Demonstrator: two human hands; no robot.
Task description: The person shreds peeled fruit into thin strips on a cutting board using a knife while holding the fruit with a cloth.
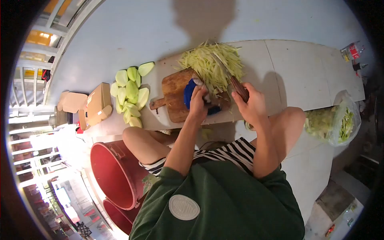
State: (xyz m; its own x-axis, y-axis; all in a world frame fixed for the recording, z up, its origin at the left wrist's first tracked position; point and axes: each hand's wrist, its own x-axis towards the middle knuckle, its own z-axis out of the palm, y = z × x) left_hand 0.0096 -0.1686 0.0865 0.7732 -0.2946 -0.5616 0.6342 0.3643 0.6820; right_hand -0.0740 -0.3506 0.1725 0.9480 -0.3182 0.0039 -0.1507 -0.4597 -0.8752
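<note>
A pale tiled surface stretches out beneath a person in a dark green shirt and striped shorts, seated with knees bent. Red bins stand beside the person's left knee. A heap of pale green shreds lies just beyond the hands, spilling toward a round wooden board whose handle points left. Past the right knee, a clear plastic bag holds more green pieces, while an open cardboard box sits at the far left. Between box and board lie smooth green chunks, grouped loosely. The right hand grips a knife by its brown handle, its blade angled over the shreds. The left hand closes on a blue cloth at the board's right side. A bottle with a red label rests near the surface's far right end.
</note>
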